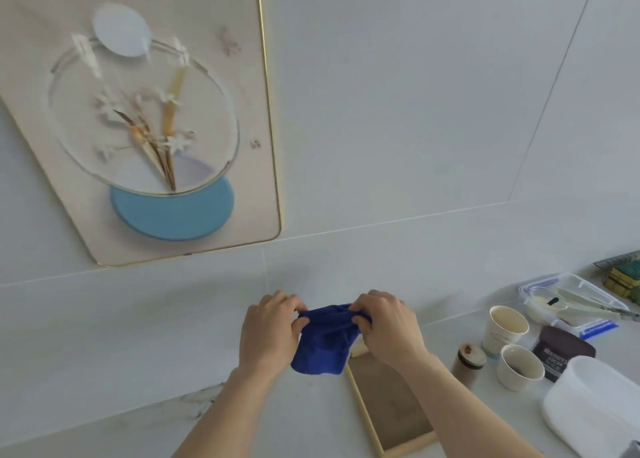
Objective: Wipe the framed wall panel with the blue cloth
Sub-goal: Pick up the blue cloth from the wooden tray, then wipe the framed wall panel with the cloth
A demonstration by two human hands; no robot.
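While both hands bunch it up:
cloth: blue cloth (pixel 325 343) pinched by left hand (pixel 268 333) and right hand (pixel 389 329), above the table (pixel 277 419)
panel: framed wall panel (pixel 145 128) up-left, untouched
risk: loose hanging corner might knock the paper cups (pixel 505 329)

Left hand (pixel 268 331) and right hand (pixel 388 326), forearms bare and extended forward, fingers curled, pinching the blue cloth (pixel 325 345) held between them

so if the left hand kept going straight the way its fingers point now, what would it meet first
The left hand points right, into the blue cloth it already pinches. Just past that bunched cloth is the right hand, gripping the other side. Depth is hard to judge, but nothing else seems to lie between them.
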